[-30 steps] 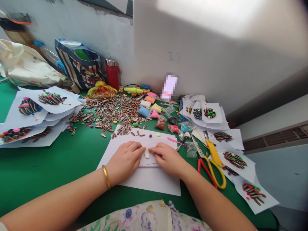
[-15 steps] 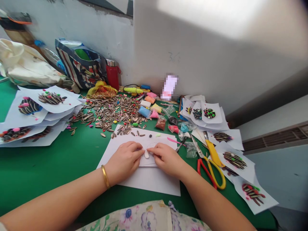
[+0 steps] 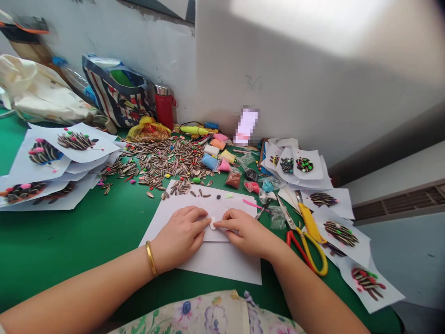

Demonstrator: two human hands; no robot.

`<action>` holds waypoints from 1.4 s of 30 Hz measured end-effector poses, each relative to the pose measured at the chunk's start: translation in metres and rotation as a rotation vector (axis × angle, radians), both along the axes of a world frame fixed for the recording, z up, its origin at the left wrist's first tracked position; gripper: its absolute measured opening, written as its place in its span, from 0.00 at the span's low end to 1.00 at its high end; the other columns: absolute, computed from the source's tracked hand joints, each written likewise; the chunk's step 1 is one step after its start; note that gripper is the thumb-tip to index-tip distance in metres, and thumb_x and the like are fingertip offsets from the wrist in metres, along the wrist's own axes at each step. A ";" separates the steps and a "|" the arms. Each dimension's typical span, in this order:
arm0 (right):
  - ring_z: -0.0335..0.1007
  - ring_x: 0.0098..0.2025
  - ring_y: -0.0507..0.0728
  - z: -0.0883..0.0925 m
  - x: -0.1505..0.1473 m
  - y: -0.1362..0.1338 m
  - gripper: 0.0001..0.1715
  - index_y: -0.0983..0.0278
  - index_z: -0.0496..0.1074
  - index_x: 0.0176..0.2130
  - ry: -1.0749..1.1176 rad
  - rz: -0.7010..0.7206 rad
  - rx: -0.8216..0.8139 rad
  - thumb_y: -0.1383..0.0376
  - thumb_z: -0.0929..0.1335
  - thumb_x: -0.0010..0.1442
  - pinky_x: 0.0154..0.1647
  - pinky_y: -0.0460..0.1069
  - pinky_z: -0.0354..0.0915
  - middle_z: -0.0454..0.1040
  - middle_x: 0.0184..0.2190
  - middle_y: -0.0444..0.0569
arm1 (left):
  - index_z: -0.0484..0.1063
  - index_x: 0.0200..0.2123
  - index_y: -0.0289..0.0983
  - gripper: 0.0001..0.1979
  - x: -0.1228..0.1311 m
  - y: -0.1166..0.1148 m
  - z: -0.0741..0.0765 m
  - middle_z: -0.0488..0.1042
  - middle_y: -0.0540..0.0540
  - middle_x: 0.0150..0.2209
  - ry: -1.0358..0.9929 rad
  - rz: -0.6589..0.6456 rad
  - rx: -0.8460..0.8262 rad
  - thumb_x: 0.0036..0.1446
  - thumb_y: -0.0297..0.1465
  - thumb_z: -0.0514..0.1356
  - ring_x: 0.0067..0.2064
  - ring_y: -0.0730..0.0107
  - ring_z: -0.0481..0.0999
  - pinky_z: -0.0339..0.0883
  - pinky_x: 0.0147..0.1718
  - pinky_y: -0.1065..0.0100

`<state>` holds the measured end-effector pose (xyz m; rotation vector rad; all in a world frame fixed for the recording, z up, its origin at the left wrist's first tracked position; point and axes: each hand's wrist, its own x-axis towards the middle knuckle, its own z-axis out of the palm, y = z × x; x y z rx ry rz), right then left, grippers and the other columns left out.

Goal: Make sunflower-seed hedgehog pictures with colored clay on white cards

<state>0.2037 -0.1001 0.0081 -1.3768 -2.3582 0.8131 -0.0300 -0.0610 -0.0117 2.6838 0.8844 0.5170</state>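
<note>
R hand (image 3: 247, 232): index slid lower (near-straight), touching white pc (image 3: 212, 227).

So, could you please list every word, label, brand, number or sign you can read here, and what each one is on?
"36", handwritten on the pale wall; a third mark after it is too faint to read.
Bright screen: pixelated, unreadable.
White sheet: faint drawn lines, no legible words.
I can make out no other words, labels or brands.
</note>
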 end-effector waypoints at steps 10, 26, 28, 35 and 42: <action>0.66 0.46 0.56 -0.002 0.001 0.000 0.27 0.54 0.73 0.55 -0.002 0.008 -0.008 0.74 0.64 0.61 0.50 0.52 0.64 0.70 0.44 0.50 | 0.75 0.50 0.42 0.16 -0.002 0.001 0.002 0.73 0.42 0.48 -0.025 -0.001 -0.029 0.62 0.28 0.54 0.50 0.59 0.71 0.67 0.52 0.54; 0.66 0.46 0.57 -0.001 0.000 0.000 0.27 0.52 0.73 0.55 0.004 0.009 0.009 0.74 0.64 0.61 0.50 0.53 0.64 0.71 0.43 0.50 | 0.70 0.56 0.43 0.20 0.001 -0.003 0.000 0.73 0.42 0.49 0.038 0.004 0.069 0.61 0.29 0.55 0.51 0.56 0.69 0.65 0.52 0.52; 0.66 0.46 0.57 -0.001 0.000 0.000 0.27 0.52 0.73 0.55 0.002 0.008 0.012 0.74 0.64 0.61 0.50 0.53 0.64 0.70 0.43 0.49 | 0.70 0.56 0.43 0.20 0.002 -0.004 -0.001 0.72 0.42 0.49 0.051 0.006 0.084 0.61 0.29 0.55 0.52 0.55 0.69 0.64 0.52 0.52; 0.66 0.46 0.57 0.000 0.000 0.000 0.26 0.53 0.74 0.54 -0.009 0.001 -0.005 0.74 0.64 0.61 0.51 0.53 0.64 0.70 0.44 0.49 | 0.73 0.53 0.41 0.17 0.001 -0.001 -0.002 0.73 0.42 0.48 0.024 0.030 0.025 0.62 0.29 0.54 0.50 0.58 0.69 0.64 0.52 0.54; 0.67 0.46 0.57 0.001 0.000 0.000 0.27 0.52 0.74 0.54 -0.001 0.006 -0.006 0.74 0.65 0.60 0.51 0.53 0.65 0.71 0.43 0.49 | 0.73 0.53 0.43 0.17 0.002 -0.001 -0.002 0.72 0.42 0.47 0.023 0.035 0.027 0.63 0.30 0.53 0.50 0.58 0.69 0.64 0.51 0.53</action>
